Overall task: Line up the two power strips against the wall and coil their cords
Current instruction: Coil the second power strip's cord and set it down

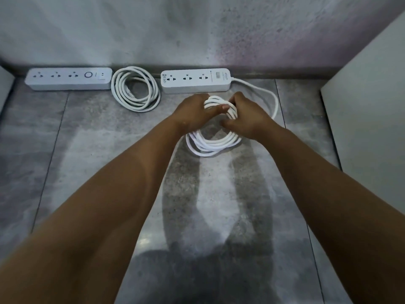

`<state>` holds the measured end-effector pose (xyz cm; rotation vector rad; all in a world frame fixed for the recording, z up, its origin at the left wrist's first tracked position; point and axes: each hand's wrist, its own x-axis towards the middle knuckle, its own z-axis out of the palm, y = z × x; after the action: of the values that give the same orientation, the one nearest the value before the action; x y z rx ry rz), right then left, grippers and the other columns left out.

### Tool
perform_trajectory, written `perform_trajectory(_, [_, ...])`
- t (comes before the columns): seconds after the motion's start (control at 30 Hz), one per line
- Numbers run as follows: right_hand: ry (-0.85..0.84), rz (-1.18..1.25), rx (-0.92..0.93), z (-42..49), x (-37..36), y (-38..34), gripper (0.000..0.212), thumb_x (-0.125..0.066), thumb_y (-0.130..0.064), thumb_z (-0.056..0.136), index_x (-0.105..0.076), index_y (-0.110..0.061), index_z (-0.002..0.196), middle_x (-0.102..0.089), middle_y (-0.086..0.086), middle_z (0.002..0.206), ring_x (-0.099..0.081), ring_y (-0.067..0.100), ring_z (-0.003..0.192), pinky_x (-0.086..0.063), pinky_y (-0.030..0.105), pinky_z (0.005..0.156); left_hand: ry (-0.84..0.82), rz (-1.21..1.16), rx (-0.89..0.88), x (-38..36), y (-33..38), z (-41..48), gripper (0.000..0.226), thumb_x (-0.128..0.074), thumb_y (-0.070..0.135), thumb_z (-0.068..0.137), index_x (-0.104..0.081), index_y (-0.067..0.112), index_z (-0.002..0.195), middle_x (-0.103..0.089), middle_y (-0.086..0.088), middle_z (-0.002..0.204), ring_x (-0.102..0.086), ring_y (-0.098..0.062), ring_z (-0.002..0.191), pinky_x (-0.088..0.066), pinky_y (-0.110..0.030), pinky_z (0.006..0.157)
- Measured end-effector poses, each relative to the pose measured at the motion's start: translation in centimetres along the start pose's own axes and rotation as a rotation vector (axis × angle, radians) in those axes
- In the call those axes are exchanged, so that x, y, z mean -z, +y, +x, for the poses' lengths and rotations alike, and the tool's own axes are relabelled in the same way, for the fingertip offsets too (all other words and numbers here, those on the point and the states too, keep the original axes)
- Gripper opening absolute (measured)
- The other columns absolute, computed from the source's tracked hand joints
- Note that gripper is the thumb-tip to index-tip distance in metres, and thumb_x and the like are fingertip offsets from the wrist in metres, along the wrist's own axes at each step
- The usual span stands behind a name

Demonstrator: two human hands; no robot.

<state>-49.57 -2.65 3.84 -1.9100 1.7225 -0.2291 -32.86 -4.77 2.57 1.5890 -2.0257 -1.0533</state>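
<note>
Two white power strips lie end to end along the base of the wall: the left power strip and the right power strip. Between them rests the left strip's cord, wound into a flat coil on the floor. The right strip's cord leaves the strip's right end, loops right, and forms a coil in front of the strip. My left hand and my right hand both grip the top of this coil, fingers closed around its loops. The coil's lower half rests on the floor.
The floor is grey tile with a mottled grey wall behind. A pale panel stands at the right, close to the cord's loop. Another pale edge shows at the far left.
</note>
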Motion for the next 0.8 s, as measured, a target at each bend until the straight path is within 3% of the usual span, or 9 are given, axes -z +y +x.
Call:
perform_trajectory(0.07, [-0.016,-0.316,-0.014,-0.3,0.5,0.4,0.053,-0.055,-0.06,0.086,-0.049,-0.016,0.115,-0.066,0.005,0.102,-0.063,0.027,0.097,-0.041,0.042,0.092,0.059,-0.02,0.041,-0.2,0.0,0.0,0.043,-0.06,0.055,0.089,-0.068,0.015,0.102,-0.069,0.0,0.096,-0.062,-0.017,0.089,-0.041,-0.027,0.075])
perform_trajectory(0.13, [0.006,-0.558,-0.073,-0.6,1.0,1.1,0.074,-0.031,-0.08,0.083,-0.057,-0.016,0.11,-0.069,0.007,0.104,-0.062,0.027,0.106,-0.024,0.05,0.109,0.112,-0.077,0.093,-0.1,-0.1,-0.1,0.039,-0.059,0.053,0.09,-0.065,0.016,0.098,-0.066,0.001,0.091,-0.061,-0.017,0.086,-0.04,-0.026,0.074])
perform_trajectory(0.23, [0.04,-0.648,-0.109,-1.0,1.1,1.8,0.094,-0.012,-0.087,0.079,-0.069,-0.016,0.098,-0.069,0.009,0.103,-0.055,0.026,0.117,-0.005,0.054,0.117,0.177,-0.157,0.147,0.1,-0.4,-0.3,0.047,-0.057,0.054,0.091,-0.067,0.01,0.106,-0.07,-0.004,0.1,-0.064,-0.022,0.093,-0.05,-0.033,0.084])
perform_trajectory(0.37, [0.153,-0.401,-0.099,-0.4,0.5,2.2,0.093,-0.019,-0.088,0.077,-0.06,-0.008,0.101,-0.067,0.014,0.098,-0.057,0.031,0.11,-0.02,0.05,0.116,0.305,-0.35,0.216,-0.2,-0.1,-0.8,0.045,-0.059,0.052,0.091,-0.069,0.013,0.11,-0.072,-0.004,0.107,-0.067,-0.021,0.097,-0.052,-0.041,0.093])
perform_trajectory(0.5, [0.168,-0.199,-0.046,0.0,0.4,2.0,0.072,-0.034,-0.08,0.083,-0.05,-0.013,0.104,-0.06,0.005,0.088,-0.055,0.025,0.091,-0.038,0.046,0.102,0.383,-0.512,0.307,-1.0,0.1,-1.2,0.042,-0.058,0.05,0.093,-0.07,0.013,0.109,-0.073,-0.005,0.105,-0.068,-0.023,0.096,-0.053,-0.039,0.092])
perform_trajectory(0.57, [0.23,-0.097,-0.001,-0.2,0.3,2.4,0.062,-0.043,-0.071,0.087,-0.052,-0.013,0.107,-0.058,0.002,0.097,-0.055,0.021,0.094,-0.044,0.04,0.089,0.413,-0.581,0.334,-1.1,-0.2,-1.3,0.04,-0.058,0.048,0.093,-0.071,0.013,0.108,-0.073,-0.005,0.107,-0.068,-0.022,0.099,-0.053,-0.038,0.094])
perform_trajectory(0.63, [0.382,0.055,-0.012,-0.4,0.1,2.6,0.051,-0.054,-0.054,0.091,-0.053,-0.009,0.114,-0.051,0.007,0.114,-0.052,0.021,0.105,-0.043,0.032,0.086,0.423,-0.601,0.337,-1.1,-0.4,-1.3,0.042,-0.058,0.048,0.093,-0.071,0.011,0.11,-0.073,-0.006,0.109,-0.068,-0.022,0.101,-0.053,-0.039,0.095])
perform_trajectory(0.73, [0.625,0.22,-0.228,0.1,0.5,2.9,0.049,-0.063,-0.039,0.091,-0.051,-0.002,0.121,-0.047,0.016,0.128,-0.051,0.026,0.114,-0.037,0.024,0.091,0.417,-0.612,0.301,-1.1,-0.7,-1.4,0.044,-0.058,0.048,0.093,-0.071,0.011,0.112,-0.073,-0.009,0.109,-0.067,-0.026,0.104,-0.053,-0.042,0.095])
perform_trajectory(0.8, [0.533,0.424,-0.481,1.1,1.0,2.8,0.053,-0.063,-0.04,0.09,-0.05,0.0,0.123,-0.057,0.015,0.12,-0.06,0.026,0.103,-0.046,0.029,0.088,0.41,-0.614,0.278,-1.3,-0.8,-1.5,0.045,-0.058,0.048,0.093,-0.071,0.01,0.111,-0.073,-0.012,0.109,-0.067,-0.03,0.105,-0.052,-0.043,0.094])
